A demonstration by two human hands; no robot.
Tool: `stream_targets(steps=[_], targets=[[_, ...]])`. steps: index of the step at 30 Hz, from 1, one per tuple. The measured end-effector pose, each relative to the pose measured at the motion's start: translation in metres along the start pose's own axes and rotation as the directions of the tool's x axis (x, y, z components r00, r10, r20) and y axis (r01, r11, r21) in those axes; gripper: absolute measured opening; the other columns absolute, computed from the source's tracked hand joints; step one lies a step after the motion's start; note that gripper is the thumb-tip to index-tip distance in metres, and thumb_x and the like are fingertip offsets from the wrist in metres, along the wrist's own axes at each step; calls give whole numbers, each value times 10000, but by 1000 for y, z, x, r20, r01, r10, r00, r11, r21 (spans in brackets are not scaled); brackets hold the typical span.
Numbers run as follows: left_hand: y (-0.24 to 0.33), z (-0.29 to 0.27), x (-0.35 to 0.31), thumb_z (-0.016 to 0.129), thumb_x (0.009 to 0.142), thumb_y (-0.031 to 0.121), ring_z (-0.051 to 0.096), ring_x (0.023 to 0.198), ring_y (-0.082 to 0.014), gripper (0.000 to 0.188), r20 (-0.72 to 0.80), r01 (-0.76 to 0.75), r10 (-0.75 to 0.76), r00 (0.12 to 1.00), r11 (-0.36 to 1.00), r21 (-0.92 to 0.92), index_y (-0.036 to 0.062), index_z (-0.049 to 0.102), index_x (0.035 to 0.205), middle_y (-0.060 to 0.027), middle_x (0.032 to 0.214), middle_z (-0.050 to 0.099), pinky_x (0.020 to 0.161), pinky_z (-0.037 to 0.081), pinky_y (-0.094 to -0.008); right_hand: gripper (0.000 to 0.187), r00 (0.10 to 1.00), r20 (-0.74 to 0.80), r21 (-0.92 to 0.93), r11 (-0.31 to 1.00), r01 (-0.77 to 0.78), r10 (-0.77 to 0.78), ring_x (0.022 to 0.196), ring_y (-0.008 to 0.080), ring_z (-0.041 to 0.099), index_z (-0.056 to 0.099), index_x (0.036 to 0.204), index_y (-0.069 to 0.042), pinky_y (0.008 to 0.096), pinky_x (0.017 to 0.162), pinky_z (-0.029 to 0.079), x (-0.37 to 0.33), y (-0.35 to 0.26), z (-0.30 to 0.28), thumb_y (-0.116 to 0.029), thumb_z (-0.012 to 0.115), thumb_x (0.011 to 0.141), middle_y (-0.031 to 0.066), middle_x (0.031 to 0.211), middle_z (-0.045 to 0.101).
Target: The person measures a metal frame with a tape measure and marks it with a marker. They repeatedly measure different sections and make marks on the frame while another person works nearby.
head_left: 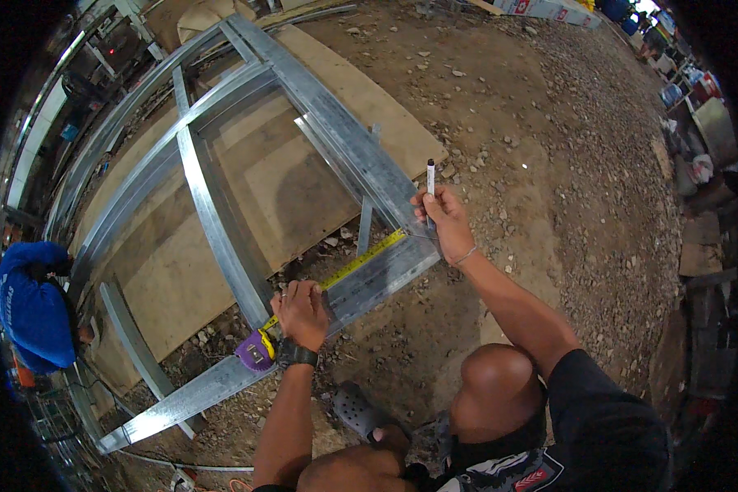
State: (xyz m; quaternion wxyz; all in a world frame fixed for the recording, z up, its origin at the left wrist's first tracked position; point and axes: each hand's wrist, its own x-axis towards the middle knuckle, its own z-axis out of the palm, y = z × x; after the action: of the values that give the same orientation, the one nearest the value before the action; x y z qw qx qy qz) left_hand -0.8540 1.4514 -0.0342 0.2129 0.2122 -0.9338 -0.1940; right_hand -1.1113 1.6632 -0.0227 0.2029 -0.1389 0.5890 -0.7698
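Fingers curled, my left hand [301, 312] presses the yellow tape blade [362, 262] onto the near beam of a shiny metal frame [389, 271]. The purple tape measure case [255, 351] lies beside my left wrist, where an upright bar meets that beam. From there the blade stretches along the beam to the frame's right corner. Over that corner, my right hand [444, 220] grips a white marker [430, 180] with a dark tip end pointing up. My right hand's lower fingers are partly hidden.
Brown boards [344, 78] lie under the frame on gravelly ground [533, 180]. A person in a blue shirt [33, 303] bends over at the left by the frame. A loose metal channel [131, 336] slants near the left side. Assorted goods [701, 90] line the right edge.
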Motion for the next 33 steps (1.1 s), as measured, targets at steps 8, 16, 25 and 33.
stream_targets(steps=[8,16,25,33], targets=[[2,-1,1,649,961,111,610,922,-357,15,-22,-14,13,1000,999,-31,98,655,963,-105,921,612,896,384,-475,245,996,-86,73,997,-23,29,888,143,606,573,1216,-71,299,832,512,12,-2,9,-294,532,1123,66,1070,678],[3,-2,1,651,957,114,613,920,-353,24,-12,-4,3,1000,1000,-30,92,661,963,-102,932,623,894,379,-469,306,993,-99,227,973,-38,62,849,122,611,603,1231,-82,277,780,495,33,-2,7,-358,537,1118,62,1024,699],[2,-2,1,655,960,119,612,912,-352,26,-7,-10,10,1000,1000,-27,93,660,956,-103,921,623,878,385,-465,189,991,-126,37,999,-40,45,759,81,582,657,1113,-93,282,710,514,15,-16,-9,-264,690,1041,-18,905,636],[4,0,3,649,978,143,610,925,-349,60,-20,-26,26,999,1000,9,91,662,952,-108,928,635,885,385,-452,261,989,147,-409,910,63,-3,711,53,578,642,982,-76,265,640,502,-38,-3,-3,-183,856,877,-33,810,641]])
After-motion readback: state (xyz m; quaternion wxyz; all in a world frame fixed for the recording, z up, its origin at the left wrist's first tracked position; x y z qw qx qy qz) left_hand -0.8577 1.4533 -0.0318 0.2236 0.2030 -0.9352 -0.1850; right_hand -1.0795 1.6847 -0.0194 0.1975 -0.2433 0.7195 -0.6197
